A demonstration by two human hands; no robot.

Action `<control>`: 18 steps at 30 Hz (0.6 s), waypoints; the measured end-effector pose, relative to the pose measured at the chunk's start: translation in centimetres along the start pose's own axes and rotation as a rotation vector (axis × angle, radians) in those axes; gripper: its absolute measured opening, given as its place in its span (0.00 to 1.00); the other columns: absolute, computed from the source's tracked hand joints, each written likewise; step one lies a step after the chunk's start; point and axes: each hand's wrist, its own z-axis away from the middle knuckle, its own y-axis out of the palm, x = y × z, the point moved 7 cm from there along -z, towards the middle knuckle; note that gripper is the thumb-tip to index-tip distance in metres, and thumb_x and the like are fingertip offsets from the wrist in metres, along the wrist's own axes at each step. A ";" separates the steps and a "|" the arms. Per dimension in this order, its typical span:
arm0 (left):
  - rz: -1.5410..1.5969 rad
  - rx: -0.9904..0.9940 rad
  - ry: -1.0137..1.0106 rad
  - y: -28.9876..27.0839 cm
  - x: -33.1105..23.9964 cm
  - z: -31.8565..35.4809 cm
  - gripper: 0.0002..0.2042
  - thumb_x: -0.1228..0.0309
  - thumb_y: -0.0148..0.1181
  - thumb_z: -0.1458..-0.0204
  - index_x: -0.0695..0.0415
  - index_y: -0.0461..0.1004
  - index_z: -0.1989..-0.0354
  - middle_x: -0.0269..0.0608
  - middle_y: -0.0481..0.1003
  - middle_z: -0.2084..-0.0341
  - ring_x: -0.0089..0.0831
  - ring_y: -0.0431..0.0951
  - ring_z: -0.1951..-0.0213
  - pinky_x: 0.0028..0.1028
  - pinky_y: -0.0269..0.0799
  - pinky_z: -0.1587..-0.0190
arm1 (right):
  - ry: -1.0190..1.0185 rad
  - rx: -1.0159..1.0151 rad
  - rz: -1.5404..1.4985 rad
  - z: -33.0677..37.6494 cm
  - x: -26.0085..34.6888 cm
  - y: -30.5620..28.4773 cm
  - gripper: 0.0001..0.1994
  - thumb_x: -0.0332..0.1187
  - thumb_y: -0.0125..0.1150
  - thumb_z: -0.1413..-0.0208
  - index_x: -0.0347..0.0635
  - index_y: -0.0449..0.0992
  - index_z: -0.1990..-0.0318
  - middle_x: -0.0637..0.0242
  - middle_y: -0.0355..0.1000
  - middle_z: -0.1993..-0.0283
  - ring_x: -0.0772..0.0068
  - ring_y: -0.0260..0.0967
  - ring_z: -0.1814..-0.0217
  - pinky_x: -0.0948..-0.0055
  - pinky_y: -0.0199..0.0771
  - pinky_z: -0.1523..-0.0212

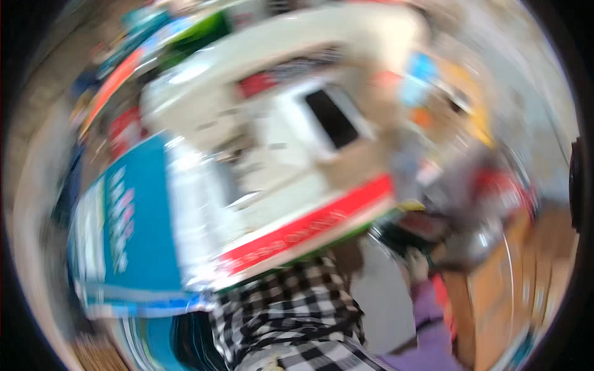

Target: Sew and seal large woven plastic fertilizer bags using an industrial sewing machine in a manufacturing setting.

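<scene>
The whole view is smeared by motion. A big white carton (278,154) with a red stripe along its lower edge and a dark rectangle printed on it fills the middle. A checkered black-and-white sleeve (291,309) rises from the lower edge to the carton's underside, and my left hand is hidden there. A blue and white package (136,229) lies against the carton's left side. At the lower right my right hand (417,266), in a purple sleeve, is next to a dark object (402,238). Its fingers are too blurred to read.
Colourful packages (142,43) are stacked at the upper left. More blurred goods, red, orange and blue, crowd the right side (470,154). A brown cardboard or wooden surface (513,290) sits at the lower right. Grey floor (526,80) shows at the upper right.
</scene>
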 end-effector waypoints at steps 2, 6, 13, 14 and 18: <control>0.191 -0.025 0.001 -6.4 2.8 1.6 0.26 0.54 0.62 0.47 0.56 0.71 0.43 0.46 0.77 0.50 0.48 0.77 0.52 0.46 0.73 0.47 | -0.351 0.128 0.219 1.8 4.9 3.6 0.13 0.32 0.51 0.43 0.32 0.79 0.60 0.56 0.77 0.65 0.65 0.73 0.65 0.66 0.73 0.61; 0.392 0.072 0.138 -12.4 6.2 2.8 0.27 0.54 0.63 0.48 0.56 0.72 0.44 0.47 0.77 0.50 0.48 0.78 0.51 0.46 0.74 0.47 | -0.267 0.414 0.136 8.3 13.5 13.0 0.13 0.30 0.49 0.40 0.31 0.79 0.61 0.59 0.76 0.69 0.69 0.74 0.68 0.68 0.74 0.65; 0.391 -0.157 0.157 -11.2 7.5 1.5 0.25 0.65 0.63 0.46 0.55 0.66 0.40 0.42 0.77 0.53 0.40 0.79 0.53 0.40 0.78 0.55 | -1.001 1.403 0.018 28.4 39.6 27.3 0.14 0.17 0.53 0.47 0.38 0.81 0.56 0.54 0.78 0.59 0.58 0.78 0.59 0.68 0.77 0.57; 0.418 -0.110 0.169 -10.6 7.4 1.5 0.25 0.65 0.63 0.46 0.55 0.66 0.40 0.42 0.77 0.53 0.40 0.79 0.53 0.40 0.78 0.55 | -1.085 1.561 0.103 31.2 40.6 30.2 0.15 0.16 0.53 0.48 0.39 0.81 0.55 0.54 0.78 0.58 0.56 0.77 0.58 0.68 0.77 0.55; 0.402 -0.196 0.271 -10.9 7.4 1.9 0.22 0.66 0.64 0.47 0.56 0.68 0.44 0.42 0.77 0.58 0.39 0.80 0.58 0.37 0.78 0.56 | -1.577 1.891 0.312 39.0 35.4 43.8 0.15 0.21 0.49 0.47 0.42 0.81 0.56 0.55 0.77 0.52 0.52 0.74 0.48 0.61 0.75 0.46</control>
